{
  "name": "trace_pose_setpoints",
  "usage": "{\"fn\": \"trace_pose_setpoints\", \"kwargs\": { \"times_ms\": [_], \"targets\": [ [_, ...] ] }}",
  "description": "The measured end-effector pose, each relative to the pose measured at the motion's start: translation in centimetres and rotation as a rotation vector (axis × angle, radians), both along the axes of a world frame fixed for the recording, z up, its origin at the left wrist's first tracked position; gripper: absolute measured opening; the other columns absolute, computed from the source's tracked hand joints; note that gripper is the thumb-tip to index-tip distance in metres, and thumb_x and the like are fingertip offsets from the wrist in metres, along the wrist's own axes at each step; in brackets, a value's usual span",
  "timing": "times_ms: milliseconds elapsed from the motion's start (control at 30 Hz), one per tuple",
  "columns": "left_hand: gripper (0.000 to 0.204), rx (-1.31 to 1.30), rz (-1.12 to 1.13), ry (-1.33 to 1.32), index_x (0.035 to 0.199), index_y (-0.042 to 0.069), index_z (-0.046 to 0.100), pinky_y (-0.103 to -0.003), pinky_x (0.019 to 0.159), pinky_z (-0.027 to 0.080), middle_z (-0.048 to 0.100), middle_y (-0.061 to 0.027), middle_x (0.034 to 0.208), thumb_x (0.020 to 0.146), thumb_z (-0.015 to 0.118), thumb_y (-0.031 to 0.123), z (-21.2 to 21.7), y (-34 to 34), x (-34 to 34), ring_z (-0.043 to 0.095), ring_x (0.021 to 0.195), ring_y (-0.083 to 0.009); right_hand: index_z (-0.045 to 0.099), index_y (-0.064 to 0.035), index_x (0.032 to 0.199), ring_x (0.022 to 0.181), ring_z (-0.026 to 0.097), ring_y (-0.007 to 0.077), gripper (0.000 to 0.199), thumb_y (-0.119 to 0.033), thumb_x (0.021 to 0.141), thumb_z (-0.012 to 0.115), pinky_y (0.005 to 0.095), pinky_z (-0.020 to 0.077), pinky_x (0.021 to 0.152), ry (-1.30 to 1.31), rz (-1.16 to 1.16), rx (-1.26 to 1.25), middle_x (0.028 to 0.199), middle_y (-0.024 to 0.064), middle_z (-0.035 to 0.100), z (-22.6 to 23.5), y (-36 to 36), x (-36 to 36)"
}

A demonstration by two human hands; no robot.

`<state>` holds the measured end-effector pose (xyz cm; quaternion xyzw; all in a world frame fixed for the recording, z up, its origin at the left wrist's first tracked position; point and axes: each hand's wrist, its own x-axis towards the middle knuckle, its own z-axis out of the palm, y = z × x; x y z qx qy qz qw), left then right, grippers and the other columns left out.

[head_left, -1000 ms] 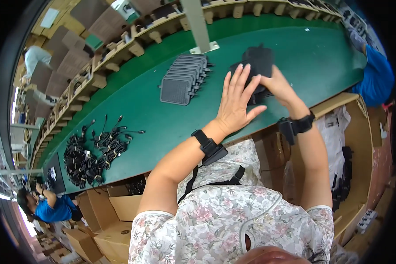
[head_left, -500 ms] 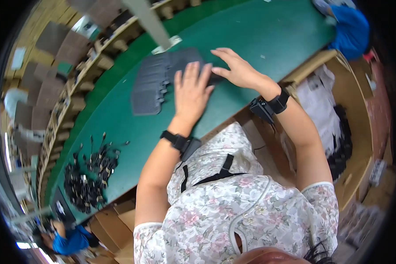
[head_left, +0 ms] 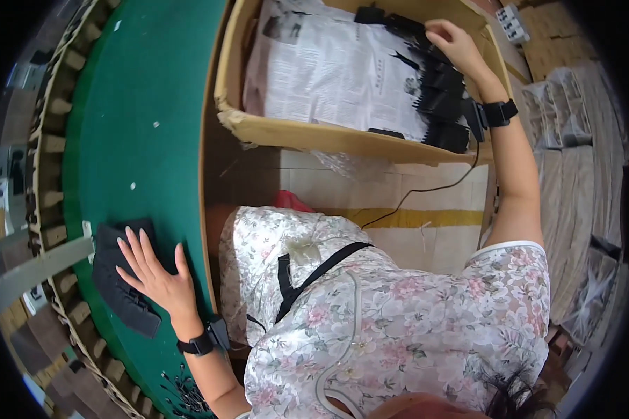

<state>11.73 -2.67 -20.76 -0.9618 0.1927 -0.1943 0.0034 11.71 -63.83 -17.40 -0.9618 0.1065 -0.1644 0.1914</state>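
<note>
Head view: how many of each thing can you count?

Two bare hands. One long green bench (head_left: 143, 84), and one big brown cardboard box (head_left: 314, 136) beside it. There is one row of flat, dark plastic pieces (head_left: 115, 292) on the bench, but they overlap too much for me to count them. I see one heap of thin black cables (head_left: 185, 391) near the bottom, and three tiny white scraps (head_left: 156, 124).

What are the fingers doing?

The left hand (head_left: 157, 279) has its fingers spread wide, with the thumb well out to the side. They lie flat over the dark pieces, and they don't pinch anything.

And the right hand (head_left: 458, 49)?

That one is over the far end of the box. Its fingers are bent and close together. I can't tell if they pinch a piece or only touch one.

What's in the box?

A big, crinkly white sheet with print (head_left: 328, 77) fills most of it. On the right side there are lots of black plastic pieces (head_left: 440, 94), all bunched up, so I can't count those.
</note>
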Motion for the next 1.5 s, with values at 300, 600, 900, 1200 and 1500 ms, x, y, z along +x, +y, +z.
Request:
{"fn": "trace_pose_setpoints", "kwargs": {
  "times_ms": [300,600,900,1200,1500],
  "targets": [
    [0.052,-0.062,-0.088,0.040,0.132,0.006,0.035,-0.049,0.106,0.016,0.037,-0.0134,0.138,0.087,0.055,0.022,0.0,-0.9,-0.6,0.032,0.130,-0.0305,0.056,-0.0022,0.110,0.092,0.056,0.0247,0.049,-0.029,0.072,0.071,0.0320,0.0448,0.081,0.861,-0.095,0.025,0.097,0.0122,0.060,-4.5,-4.3,-7.3],
    [0.046,-0.287,-0.102,0.060,0.129,0.001,0.037,-0.045,0.103,0.027,0.041,-0.0171,0.133,0.086,0.052,0.008,-0.7,-1.1,-0.7,0.040,0.123,-0.0336,0.044,0.0017,0.121,0.113,0.043,0.0323,0.070,-0.034,0.067,0.072,0.0377,0.0378,0.092,0.969,0.002,-0.463,0.121,0.0159,0.046,-9.2,-1.6,-8.6],
    [0.042,-0.341,-0.113,0.099,0.126,-0.001,0.038,-0.044,0.100,0.032,0.042,-0.0189,0.131,0.085,0.049,0.001,-1.1,-0.7,-0.9,0.042,0.120,-0.0352,0.041,-0.0038,0.122,0.107,0.046,0.0310,0.073,-0.024,0.060,0.073,0.0402,0.0384,0.090,0.852,-0.132,-0.594,0.111,0.0143,0.048,-13.2,-3.9,-10.2],
    [0.039,-0.399,-0.087,0.132,0.123,-0.002,0.041,-0.042,0.099,0.034,0.042,-0.0196,0.131,0.085,0.049,-0.001,-3.0,1.2,-1.9,0.043,0.118,-0.0351,0.042,-0.0071,0.124,0.110,0.045,0.0319,0.072,-0.019,0.060,0.073,0.0391,0.0392,0.091,0.700,-0.180,-0.356,0.115,0.0150,0.047,-11.8,-1.1,-10.1],
    [0.043,-0.364,-0.088,0.077,0.123,-0.002,0.042,-0.042,0.097,0.035,0.043,-0.0209,0.130,0.081,0.051,-0.002,-2.6,1.0,-1.3,0.044,0.116,-0.0370,0.044,-0.0096,0.123,0.108,0.051,0.0274,0.071,-0.021,0.060,0.075,0.0350,0.0378,0.095,0.192,0.100,0.327,0.113,0.0157,0.052,-3.7,9.5,0.5]
  ]
}}
